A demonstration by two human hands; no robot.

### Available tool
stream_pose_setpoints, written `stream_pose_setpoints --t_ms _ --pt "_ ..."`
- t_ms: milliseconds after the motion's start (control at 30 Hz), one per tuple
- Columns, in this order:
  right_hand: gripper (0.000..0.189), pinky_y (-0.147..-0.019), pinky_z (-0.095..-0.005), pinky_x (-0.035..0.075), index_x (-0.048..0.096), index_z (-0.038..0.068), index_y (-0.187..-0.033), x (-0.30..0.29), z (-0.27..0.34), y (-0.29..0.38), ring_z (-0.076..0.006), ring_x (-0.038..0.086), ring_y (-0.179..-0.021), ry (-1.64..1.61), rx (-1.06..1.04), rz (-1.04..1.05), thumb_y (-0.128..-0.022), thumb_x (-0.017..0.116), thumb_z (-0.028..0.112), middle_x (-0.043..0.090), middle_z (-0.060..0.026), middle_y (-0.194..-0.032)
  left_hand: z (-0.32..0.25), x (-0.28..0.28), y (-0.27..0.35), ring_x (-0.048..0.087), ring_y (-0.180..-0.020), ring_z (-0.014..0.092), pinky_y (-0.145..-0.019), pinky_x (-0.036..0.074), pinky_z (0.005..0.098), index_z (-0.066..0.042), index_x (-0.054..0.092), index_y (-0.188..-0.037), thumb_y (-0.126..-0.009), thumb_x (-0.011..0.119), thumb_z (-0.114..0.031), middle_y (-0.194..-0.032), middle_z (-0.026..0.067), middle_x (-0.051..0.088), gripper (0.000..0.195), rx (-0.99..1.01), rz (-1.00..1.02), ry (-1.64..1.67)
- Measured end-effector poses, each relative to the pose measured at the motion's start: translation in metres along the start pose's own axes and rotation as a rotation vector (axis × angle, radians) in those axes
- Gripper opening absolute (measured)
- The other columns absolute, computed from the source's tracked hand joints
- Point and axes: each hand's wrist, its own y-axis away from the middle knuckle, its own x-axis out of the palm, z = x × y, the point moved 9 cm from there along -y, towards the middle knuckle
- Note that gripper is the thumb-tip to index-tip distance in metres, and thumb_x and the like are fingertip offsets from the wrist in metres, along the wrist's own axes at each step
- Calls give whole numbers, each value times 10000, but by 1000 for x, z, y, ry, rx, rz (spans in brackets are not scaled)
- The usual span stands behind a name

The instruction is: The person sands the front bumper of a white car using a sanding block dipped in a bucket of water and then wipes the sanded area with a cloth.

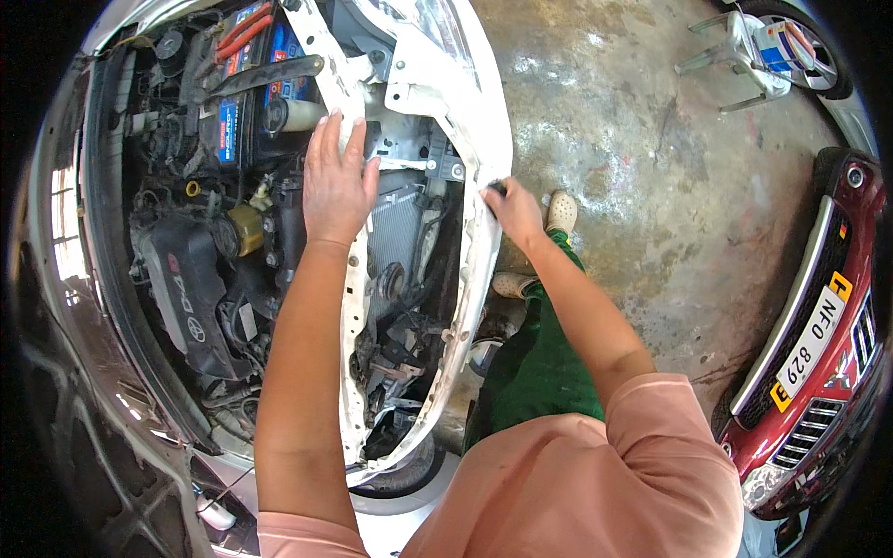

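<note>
My left hand [338,185] lies palm down on the white upper crossmember [354,261] of a car's open engine bay, fingers extended and slightly apart. At the outer edge of the white front bumper [478,240], my right hand [515,215] grips a small dark object [497,188]. The fingers cover most of that object, so its kind cannot be told. Between the crossmember and the bumper sit a radiator or condenser core [394,244] and a round horn [392,280]. The white panel around the headlight [443,35] is just beyond my hands.
Red-handled pliers [244,33] rest on the car battery [241,122]. A Toyota engine cover [188,293] and a yellowish reservoir [245,229] fill the bay. A red Mitsubishi vehicle [830,376] stands at right. A plastic stool [750,56] bears a can [781,49].
</note>
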Motion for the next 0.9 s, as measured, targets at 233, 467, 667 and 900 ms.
stream_pose_setpoints --t_ms 233,467,667,900 --pt "534 -854 -510 542 660 21 -1144 -23 16 -33 -463 690 -987 5 -83 -48 -928 676 509 719 -288 -1004 -1 -2 1 383 -1424 423 -1184 346 507 -84 463 -1472 -944 695 -227 -1551 219 387 593 10 -25 12" --pt "514 -865 -491 529 654 -2 -1126 30 -34 40 -462 687 -993 -147 5 140 -940 684 477 717 -287 -1014 -1 0 2 374 -1435 419 -1181 349 505 -81 471 -1470 -954 684 -240 -1558 215 382 580 -8 -3 0" --pt "447 -894 -469 513 627 -8 -1183 3 -16 10 -461 673 -1021 -392 -38 -73 -948 673 369 710 -289 -1062 -4 -1 0 388 -1421 412 -1177 359 497 -81 472 -1461 -938 695 -235 -1530 220 412 589 18 -21 -33" --pt "502 -901 -488 507 602 -32 -1171 9 -9 22 -470 644 -1079 -436 70 -295 -959 693 414 678 -306 -1134 -1 0 0 369 -1439 421 -1188 342 509 -91 446 -1483 -940 709 -225 -1554 217 390 618 7 -25 -6"
